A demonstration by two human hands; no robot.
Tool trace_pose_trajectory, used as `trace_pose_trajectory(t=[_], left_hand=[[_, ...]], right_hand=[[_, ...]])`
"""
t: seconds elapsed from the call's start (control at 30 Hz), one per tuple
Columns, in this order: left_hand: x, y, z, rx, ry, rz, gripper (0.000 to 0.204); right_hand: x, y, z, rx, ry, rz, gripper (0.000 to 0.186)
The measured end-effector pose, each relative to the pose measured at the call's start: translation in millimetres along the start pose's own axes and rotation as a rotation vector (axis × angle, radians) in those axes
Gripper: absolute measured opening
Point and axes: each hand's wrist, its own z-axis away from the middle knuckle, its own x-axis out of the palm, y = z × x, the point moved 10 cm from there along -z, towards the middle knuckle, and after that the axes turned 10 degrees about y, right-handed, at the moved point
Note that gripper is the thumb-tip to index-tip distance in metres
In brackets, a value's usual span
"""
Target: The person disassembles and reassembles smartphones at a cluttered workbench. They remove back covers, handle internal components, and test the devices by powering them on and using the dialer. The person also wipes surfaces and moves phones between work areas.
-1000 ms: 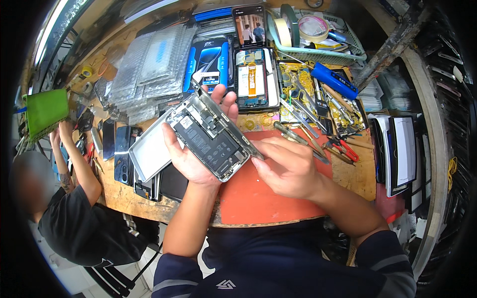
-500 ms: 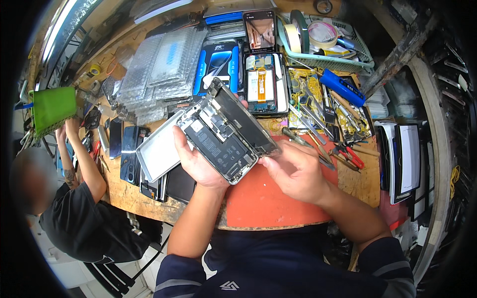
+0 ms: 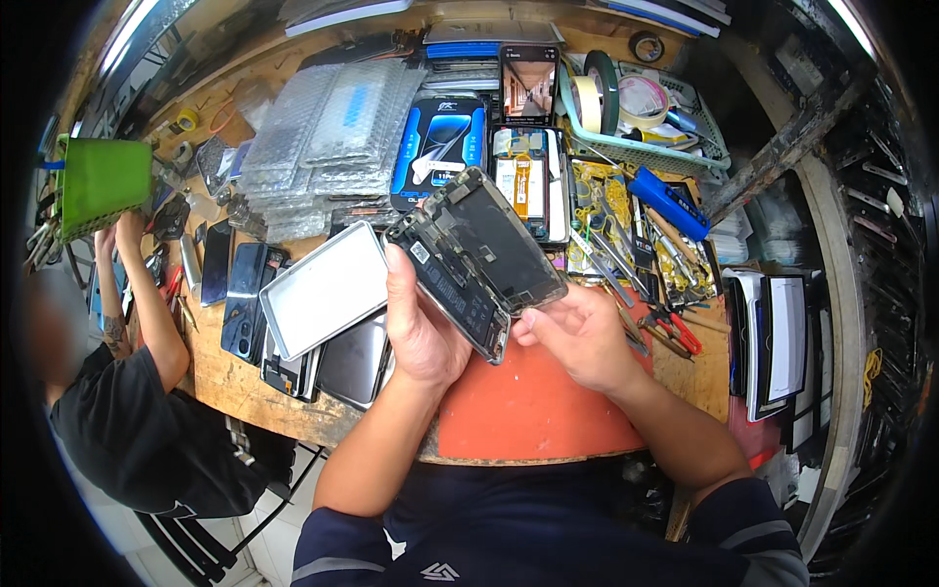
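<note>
My left hand (image 3: pixel 423 328) gripped the opened phone (image 3: pixel 476 259) tilted above the orange mat (image 3: pixel 528 411), while my right hand (image 3: pixel 577 333) pinched its near corner to steady it.

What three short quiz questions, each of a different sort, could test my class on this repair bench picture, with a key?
1. True or false: the left hand holds the opened phone above the orange mat.
2. Which lies just left of the held phone? A) a grey tray B) a kettle C) a shoe
3. Fill in: the rolls of tape sit in a green ______ at the back of the bench.

Key: 1 true; 2 A; 3 basket. The right hand touches the phone's lower end. The red-handled pliers lie untouched to the right.
</note>
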Motion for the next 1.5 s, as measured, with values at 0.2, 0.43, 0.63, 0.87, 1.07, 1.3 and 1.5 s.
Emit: trace_pose_trajectory(t=[0.2, 0.43, 0.63, 0.87, 1.07, 1.3, 1.5], left_hand=[[-13, -2, -2, 0.068, 0.099, -0.178, 0.081], [-19, -2, -1, 0.110, 0.140, -0.257, 0.089], [-24, -4, -3, 0.061, 0.167, -0.231, 0.091], [-25, -4, -6, -0.024, 0.173, -0.205, 0.084], [-13, -4, -6, -0.062, 0.133, -0.051, 0.074], [-20, 5, -10, -0.046, 0.107, 0.027, 0.089], [-16, 4, -5, -0.056, 0.060, 0.172, 0.093]], right_hand=[[-4, 4, -3, 0.042, 0.008, -0.017, 0.021], [-4, 3, -4, 0.045, -0.007, 0.009, 0.019], [-3, 2, -4, 0.033, -0.024, -0.043, 0.019], [-2, 2, -3, 0.037, -0.041, -0.047, 0.017], [2, -2, 0, 0.012, -0.040, -0.020, 0.016], [9, -31, 11, -0.315, 0.021, 0.246, 0.014], [7, -50, 14, -0.461, 0.012, 0.337, 0.013]])
